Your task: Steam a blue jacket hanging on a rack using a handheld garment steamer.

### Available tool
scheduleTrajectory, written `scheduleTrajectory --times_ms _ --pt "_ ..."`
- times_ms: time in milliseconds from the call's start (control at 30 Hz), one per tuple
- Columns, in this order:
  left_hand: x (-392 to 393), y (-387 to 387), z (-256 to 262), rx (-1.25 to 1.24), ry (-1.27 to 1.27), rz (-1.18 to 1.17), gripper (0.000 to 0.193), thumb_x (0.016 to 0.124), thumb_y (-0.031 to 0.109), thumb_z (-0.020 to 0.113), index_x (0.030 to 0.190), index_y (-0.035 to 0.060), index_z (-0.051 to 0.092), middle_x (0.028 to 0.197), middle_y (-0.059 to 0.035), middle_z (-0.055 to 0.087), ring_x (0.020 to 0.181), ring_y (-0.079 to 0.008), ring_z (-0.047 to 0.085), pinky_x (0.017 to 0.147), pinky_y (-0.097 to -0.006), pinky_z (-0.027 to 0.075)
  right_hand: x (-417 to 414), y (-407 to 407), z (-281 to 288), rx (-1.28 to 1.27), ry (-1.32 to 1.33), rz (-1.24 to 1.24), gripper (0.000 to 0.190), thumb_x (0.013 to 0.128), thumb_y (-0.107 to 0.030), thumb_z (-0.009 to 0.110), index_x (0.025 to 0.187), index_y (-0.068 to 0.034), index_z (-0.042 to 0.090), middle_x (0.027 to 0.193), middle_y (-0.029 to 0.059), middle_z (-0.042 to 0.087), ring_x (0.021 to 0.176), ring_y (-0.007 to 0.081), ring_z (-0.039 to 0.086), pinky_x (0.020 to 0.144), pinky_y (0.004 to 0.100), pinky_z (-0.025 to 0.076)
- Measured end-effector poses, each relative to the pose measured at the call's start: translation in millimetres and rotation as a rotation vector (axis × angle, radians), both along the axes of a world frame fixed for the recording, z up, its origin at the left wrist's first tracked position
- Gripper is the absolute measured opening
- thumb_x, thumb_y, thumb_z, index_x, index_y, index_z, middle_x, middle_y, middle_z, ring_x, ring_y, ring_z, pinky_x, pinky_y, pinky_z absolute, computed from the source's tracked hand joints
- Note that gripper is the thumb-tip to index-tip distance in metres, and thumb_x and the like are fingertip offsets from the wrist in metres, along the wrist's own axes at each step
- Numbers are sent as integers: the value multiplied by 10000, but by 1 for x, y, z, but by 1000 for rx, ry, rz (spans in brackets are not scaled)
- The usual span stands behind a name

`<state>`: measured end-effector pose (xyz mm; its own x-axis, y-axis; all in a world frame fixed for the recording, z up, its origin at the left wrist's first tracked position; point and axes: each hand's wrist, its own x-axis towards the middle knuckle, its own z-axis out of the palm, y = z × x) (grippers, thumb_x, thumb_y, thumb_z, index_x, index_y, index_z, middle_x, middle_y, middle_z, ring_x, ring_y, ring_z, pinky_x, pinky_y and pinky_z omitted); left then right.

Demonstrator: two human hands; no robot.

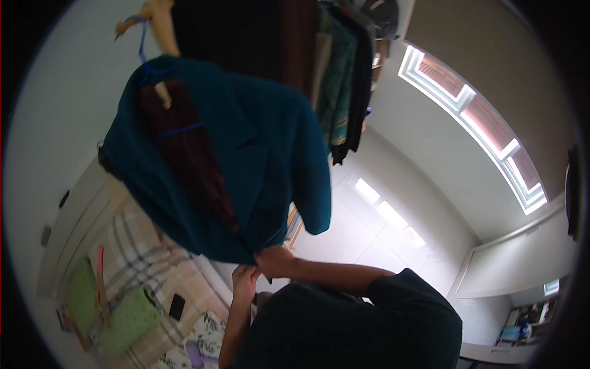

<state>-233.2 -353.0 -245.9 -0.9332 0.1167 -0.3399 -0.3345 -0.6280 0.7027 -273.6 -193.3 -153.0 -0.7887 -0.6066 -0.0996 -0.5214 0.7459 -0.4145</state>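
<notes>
A teal coat (276,152) with a dark red lining hangs on a blue hanger (143,41), hooked to a wooden stand (161,27). A pale tag shows inside its collar. My right hand (274,261) grips the coat's front at its lower edge. Just below and left of it, my left hand (245,280) pinches the bottom edge; its fingertips are partly hidden. The two hands are close together. The coat's front hangs partly apart, with the lining showing between its lapels.
Other garments (339,78) hang behind, at upper right. At lower left is a bed with a plaid cover (138,249), green pillows (129,323), a black phone (177,307) and a purple object (196,355). A white tiled floor (350,240) lies right of the coat.
</notes>
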Motion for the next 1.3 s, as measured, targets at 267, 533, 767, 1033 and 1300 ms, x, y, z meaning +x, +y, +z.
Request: scheduleTrajectory --times_ms 267,533,767,1033,1300 --pt "-2 -8 11 13 -63 -137 250 875 -27 555 1121 -72 569 1042 -176 655 982 -265 646 951 -400 482 8 10 4 -72 12 64 387 797 -307 675 965 18 549 928 229 632 837 379 663 736 441 537" --pt "-8 7 36 41 -34 35 137 897 -6 577 1008 -38 650 962 -138 683 886 -229 675 868 -359 542 14 10 -17 -451 256 -143 312 806 -94 691 1059 3 538 995 170 608 767 353 661 646 380 557" --pt "-13 5 36 41 -60 1 116 894 13 607 990 -32 654 971 -134 682 877 -222 679 878 -344 546 10 11 -25 -497 305 -156 182 828 -65 636 991 5 593 925 179 626 763 373 651 665 403 547" --pt "-15 10 28 -64 -12 17 107 867 5 657 961 -40 635 923 -146 677 847 -223 681 849 -331 556 -4 17 -34 -579 131 -255 161 814 -42 659 929 56 604 799 178 630 701 280 670 597 327 533" --pt "-11 12 19 -278 46 -47 99 872 -10 652 964 -30 621 916 -114 681 847 -179 672 834 -274 535 -4 14 -48 -686 -551 -628 166 888 -129 588 900 36 604 747 86 593 643 153 594 545 283 499"
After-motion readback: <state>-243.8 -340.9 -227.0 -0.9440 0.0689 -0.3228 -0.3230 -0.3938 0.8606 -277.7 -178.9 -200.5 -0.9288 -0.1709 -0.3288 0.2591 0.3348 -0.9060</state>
